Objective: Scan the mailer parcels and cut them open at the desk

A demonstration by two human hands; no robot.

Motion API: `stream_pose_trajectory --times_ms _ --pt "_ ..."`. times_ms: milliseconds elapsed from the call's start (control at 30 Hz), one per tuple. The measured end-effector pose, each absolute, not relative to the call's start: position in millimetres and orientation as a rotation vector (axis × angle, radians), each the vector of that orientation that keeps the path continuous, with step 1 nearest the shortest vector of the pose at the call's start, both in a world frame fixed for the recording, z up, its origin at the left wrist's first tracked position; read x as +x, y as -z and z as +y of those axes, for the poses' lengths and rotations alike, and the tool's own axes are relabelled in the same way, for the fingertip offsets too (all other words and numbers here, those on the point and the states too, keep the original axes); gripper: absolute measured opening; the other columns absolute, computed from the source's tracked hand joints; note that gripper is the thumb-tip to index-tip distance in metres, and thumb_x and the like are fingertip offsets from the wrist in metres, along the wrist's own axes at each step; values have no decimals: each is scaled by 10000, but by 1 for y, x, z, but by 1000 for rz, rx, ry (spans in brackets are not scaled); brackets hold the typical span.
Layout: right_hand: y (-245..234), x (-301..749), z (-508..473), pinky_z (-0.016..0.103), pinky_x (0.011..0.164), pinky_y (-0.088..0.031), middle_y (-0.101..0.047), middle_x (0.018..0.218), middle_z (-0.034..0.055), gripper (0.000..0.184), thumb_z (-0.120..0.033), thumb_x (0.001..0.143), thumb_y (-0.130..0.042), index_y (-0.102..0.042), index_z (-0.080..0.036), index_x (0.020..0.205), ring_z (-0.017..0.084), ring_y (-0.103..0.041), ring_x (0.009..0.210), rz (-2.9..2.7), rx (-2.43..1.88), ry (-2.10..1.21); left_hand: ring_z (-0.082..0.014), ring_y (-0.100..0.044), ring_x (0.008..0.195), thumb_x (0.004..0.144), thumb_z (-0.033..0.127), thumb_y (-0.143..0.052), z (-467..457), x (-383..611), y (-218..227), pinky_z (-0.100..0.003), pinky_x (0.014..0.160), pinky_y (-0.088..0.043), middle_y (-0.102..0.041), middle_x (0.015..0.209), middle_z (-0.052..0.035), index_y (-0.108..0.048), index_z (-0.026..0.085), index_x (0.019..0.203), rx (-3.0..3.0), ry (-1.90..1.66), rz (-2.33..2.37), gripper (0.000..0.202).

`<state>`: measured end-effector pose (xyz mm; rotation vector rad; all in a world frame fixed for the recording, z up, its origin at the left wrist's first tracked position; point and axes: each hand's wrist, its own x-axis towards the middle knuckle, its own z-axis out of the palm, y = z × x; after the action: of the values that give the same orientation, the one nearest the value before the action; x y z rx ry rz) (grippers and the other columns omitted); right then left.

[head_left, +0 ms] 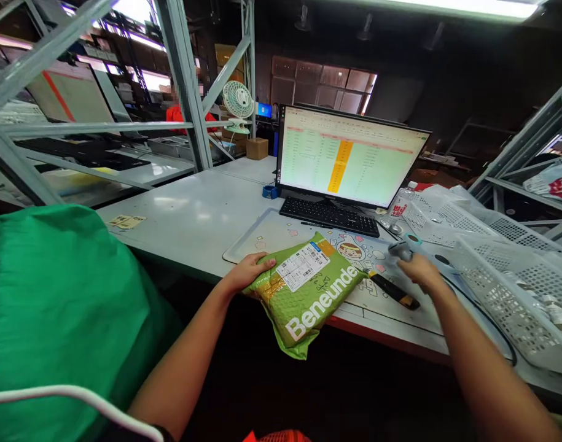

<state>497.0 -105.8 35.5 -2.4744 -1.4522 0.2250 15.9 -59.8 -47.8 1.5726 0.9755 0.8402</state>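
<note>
My left hand (252,271) grips the left end of a green plastic mailer parcel (329,294), thumb on top and the other fingers hidden beneath. The parcel has white "Beneunder" lettering and a white shipping label (303,266), and it juts over the table's front edge. On the right, my right hand (421,271) is closed around a grey handheld barcode scanner (400,250), slightly blurred, its head toward the monitor side. A black and yellow utility knife (394,290) lies on the desk mat (257,236) between the parcel and my right hand.
Behind the mat stand a black keyboard (329,215) and a lit monitor (349,159). White perforated baskets (502,307) and a bottle (400,202) line the right side. A big green bag (69,307) bulges at left. Metal frame posts (183,86) rise behind the table (183,215).
</note>
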Motion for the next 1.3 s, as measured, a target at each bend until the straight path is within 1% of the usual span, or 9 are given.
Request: stream_pose_trajectory --times_ms 133,267,333,500,667,833,1033,1167,1300 --pt "-108 487 -135 228 425 -353 -528 623 -4 348 -506 917 -702 -572 -188 861 113 -463 463 -1497 -2188 -784 -272 -713 898 771 735 -758 -59 17 51 -344 781 -558 -765 1010 -101 -726 121 1032 1540 -866 955 668" --pt "-168 453 -157 212 363 -178 -373 587 -81 588 -676 756 -835 -617 -208 1037 68 -308 398 -1643 -1985 -1120 -279 -715 943 777 728 -762 -61 17 50 -349 827 -557 -768 1048 -106 -734 120 1054 1546 -873 951 669" --pt "-181 436 -159 207 351 -178 -364 586 -83 647 -690 734 -855 -639 -211 1110 63 -302 395 -1747 -1968 -1146 -285 -717 938 775 733 -760 -62 17 49 -356 818 -559 -766 1067 -111 -724 119 1090 1516 -855 943 691" --pt "-182 411 -150 195 324 -213 -385 596 -71 595 -671 719 -887 -617 -222 1002 61 -309 399 -1843 -2007 -1172 -294 -708 985 784 747 -741 -63 15 47 -353 854 -546 -764 1087 -108 -729 123 1088 1550 -864 947 695" --pt "-175 409 -147 196 334 -218 -373 590 -80 632 -679 698 -889 -628 -208 1029 59 -296 400 -1855 -2013 -1186 -299 -705 976 764 772 -736 -62 15 47 -349 831 -545 -763 1062 -114 -729 114 1084 1556 -853 974 732" --pt "-156 430 -129 220 387 -325 -513 616 -23 515 -658 839 -765 -646 -188 1015 110 -450 447 -1962 -2035 -893 -274 -690 933 801 766 -700 -64 14 45 -324 797 -533 -754 1011 -91 -727 123 1024 1614 -869 986 681" --pt "-79 478 -77 304 684 -519 -709 884 123 406 -519 1015 -592 -709 -129 1017 253 -700 801 -1917 -2443 -108 -285 -698 966 813 739 -708 -63 12 50 -332 824 -541 -751 1064 -96 -717 137 1060 1592 -868 951 651" --pt "-21 497 -65 386 907 -525 -709 1167 226 471 -479 1039 -537 -685 -66 1209 356 -685 1133 -1729 -2619 121 -295 -704 958 788 722 -742 -63 12 50 -343 821 -555 -754 1072 -106 -715 137 1073 1544 -855 924 650" --pt "13 500 -69 393 936 -537 -687 1241 235 513 -444 1010 -533 -615 -67 1348 329 -702 1122 -1608 -2584 142 -306 -703 1016 809 669 -757 -65 10 46 -354 908 -554 -761 1088 -91 -740 153 1085 1572 -867 918 585"
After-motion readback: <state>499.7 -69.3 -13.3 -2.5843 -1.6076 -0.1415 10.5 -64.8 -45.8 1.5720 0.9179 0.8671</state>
